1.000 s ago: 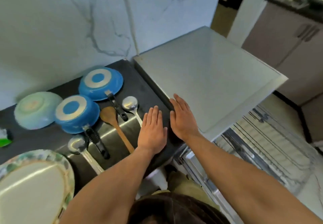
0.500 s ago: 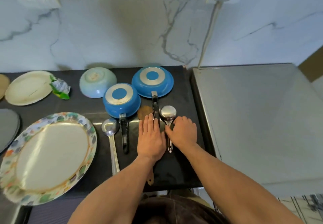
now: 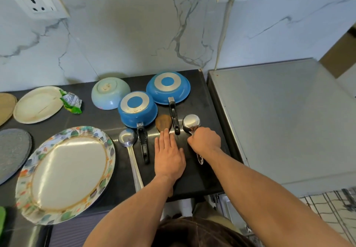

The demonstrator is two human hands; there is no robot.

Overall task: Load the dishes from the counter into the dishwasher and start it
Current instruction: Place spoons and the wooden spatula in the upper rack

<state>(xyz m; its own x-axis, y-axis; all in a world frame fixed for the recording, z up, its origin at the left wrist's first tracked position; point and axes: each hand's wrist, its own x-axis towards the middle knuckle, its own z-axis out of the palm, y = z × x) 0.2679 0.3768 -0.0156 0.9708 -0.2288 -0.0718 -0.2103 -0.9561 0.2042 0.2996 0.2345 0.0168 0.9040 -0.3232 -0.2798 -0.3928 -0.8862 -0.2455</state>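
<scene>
On the black counter point(image 3: 194, 179) lie two overturned blue pans point(image 3: 137, 109) point(image 3: 168, 88), a pale blue bowl point(image 3: 109, 92) upside down, a wooden spoon point(image 3: 163, 122), a steel ladle point(image 3: 128, 146) and a second steel ladle point(image 3: 191, 121). My right hand point(image 3: 205, 140) grips the handle of that second ladle, just below its bowl. My left hand point(image 3: 168, 155) rests flat over the wooden spoon's handle, fingers straight. A large floral plate point(image 3: 65, 173) lies at the left. The dishwasher top point(image 3: 285, 119) is at the right, with a rack corner point(image 3: 331, 206) showing below.
A cream plate point(image 3: 36, 104) with a green wrapper point(image 3: 71, 100) sits at the back left, next to a grey mat point(image 3: 13, 150). A power cord point(image 3: 223, 33) hangs down the marble wall behind the pans.
The view swung left from the dishwasher to the counter. Both hands moved from the counter edge onto the utensils, and my right hand has curled round the ladle's handle.
</scene>
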